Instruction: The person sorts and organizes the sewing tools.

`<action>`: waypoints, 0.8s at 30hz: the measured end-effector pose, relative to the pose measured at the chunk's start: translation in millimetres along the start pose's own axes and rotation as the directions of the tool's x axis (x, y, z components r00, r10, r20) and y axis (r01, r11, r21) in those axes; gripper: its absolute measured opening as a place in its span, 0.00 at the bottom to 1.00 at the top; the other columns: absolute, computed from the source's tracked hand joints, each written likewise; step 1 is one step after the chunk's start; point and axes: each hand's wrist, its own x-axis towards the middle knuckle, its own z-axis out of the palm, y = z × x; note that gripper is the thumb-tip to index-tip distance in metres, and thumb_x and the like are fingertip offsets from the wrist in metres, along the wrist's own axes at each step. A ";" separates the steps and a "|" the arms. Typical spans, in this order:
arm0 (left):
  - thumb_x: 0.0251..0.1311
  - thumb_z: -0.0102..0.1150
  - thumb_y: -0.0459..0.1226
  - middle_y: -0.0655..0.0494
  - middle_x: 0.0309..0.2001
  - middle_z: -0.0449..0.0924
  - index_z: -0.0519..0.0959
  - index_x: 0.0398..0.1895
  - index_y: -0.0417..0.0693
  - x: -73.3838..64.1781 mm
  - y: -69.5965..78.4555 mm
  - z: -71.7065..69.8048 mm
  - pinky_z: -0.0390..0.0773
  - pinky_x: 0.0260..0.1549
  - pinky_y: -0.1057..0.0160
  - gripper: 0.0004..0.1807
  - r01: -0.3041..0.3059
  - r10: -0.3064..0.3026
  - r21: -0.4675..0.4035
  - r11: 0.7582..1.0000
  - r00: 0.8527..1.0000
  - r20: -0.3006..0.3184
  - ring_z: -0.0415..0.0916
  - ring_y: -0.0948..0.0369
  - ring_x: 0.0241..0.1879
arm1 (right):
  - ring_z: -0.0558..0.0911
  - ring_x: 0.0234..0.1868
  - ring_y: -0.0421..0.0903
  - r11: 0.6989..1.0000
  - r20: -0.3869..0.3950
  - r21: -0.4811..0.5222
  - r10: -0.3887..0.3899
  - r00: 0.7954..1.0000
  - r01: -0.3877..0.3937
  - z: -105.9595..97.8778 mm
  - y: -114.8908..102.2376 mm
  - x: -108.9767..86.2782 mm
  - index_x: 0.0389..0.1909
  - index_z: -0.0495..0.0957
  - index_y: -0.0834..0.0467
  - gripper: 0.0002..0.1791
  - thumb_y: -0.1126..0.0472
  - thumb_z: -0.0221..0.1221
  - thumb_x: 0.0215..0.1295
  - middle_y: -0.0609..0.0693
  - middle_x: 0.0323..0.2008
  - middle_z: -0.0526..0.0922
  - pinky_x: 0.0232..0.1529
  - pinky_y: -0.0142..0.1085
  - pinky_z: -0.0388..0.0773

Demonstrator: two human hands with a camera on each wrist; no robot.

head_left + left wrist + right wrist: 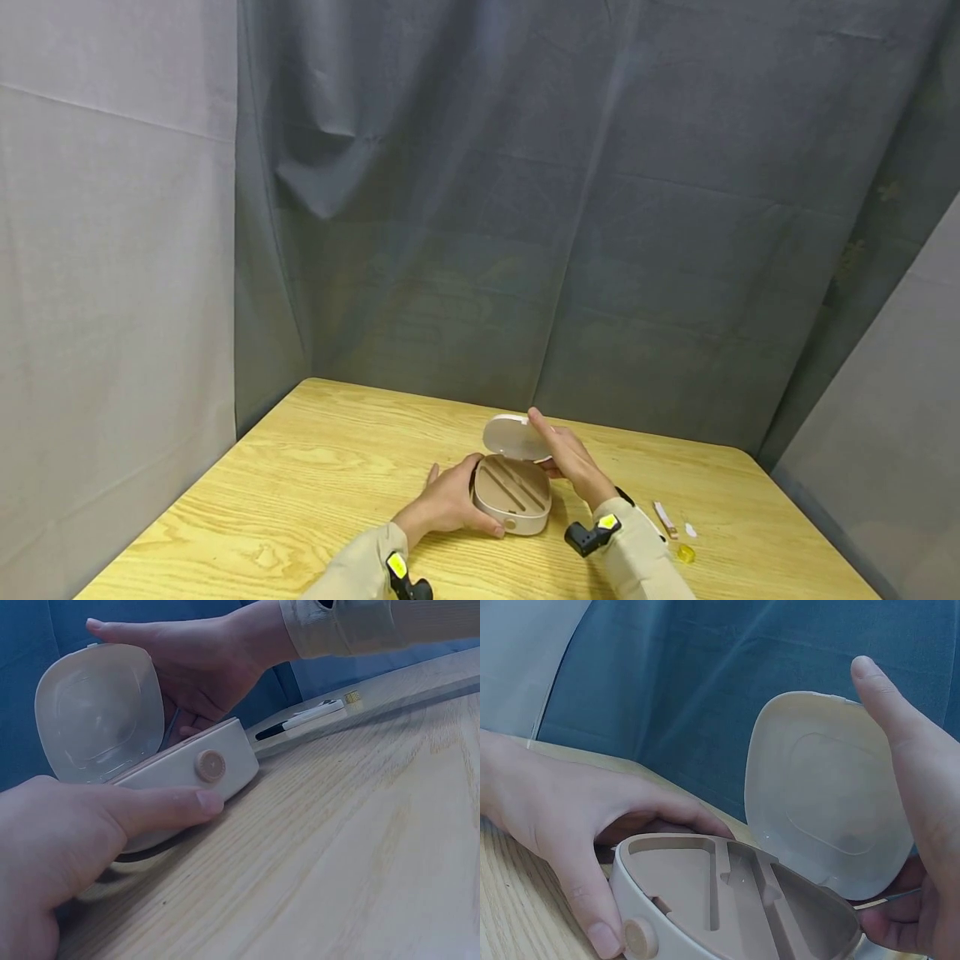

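Note:
A white rounded case (513, 519) with a tan divided tray (679, 874) inside stands on the table, its translucent lid (825, 795) raised at the back. On its front sits a round tan button (210, 765). My left hand (447, 497) grips the case's left side, thumb along the front wall near the button. At the right of the lid is my right hand (573, 462), thumb straight up beside the lid's edge and the other fingers curled. A thin shiny stick (889, 898) shows at those curled fingers; its kind and most of its length are hidden.
On the table's right lie a slim white-and-tan stick (664, 519), a small white piece (690, 529) and a yellow round piece (686, 553). Dark curtains (450, 208) hang behind the wooden table (300, 483), with pale cloth (112, 292) at the left.

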 end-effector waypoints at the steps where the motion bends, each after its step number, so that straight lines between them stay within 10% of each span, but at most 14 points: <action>1: 0.33 0.87 0.58 0.57 0.63 0.79 0.66 0.74 0.49 -0.1 0.1 -0.2 0.37 0.67 0.24 0.62 0.002 -0.002 0.000 1.000 1.000 0.000 0.73 0.52 0.64 | 0.86 0.35 0.52 1.000 -0.002 0.003 0.000 1.000 0.000 0.3 -0.1 0.1 0.54 0.83 0.61 0.45 0.23 0.48 0.69 0.55 0.42 0.86 0.36 0.43 0.81; 24: 0.34 0.86 0.61 0.57 0.63 0.79 0.66 0.74 0.49 2.2 -2.0 2.2 0.39 0.68 0.25 0.62 0.022 -0.022 0.023 0.999 1.000 -0.007 0.73 0.53 0.64 | 0.80 0.30 0.48 0.993 -0.052 0.082 0.086 0.995 -0.081 5.9 -3.7 7.1 0.56 0.81 0.61 0.51 0.17 0.45 0.64 0.60 0.44 0.84 0.28 0.35 0.72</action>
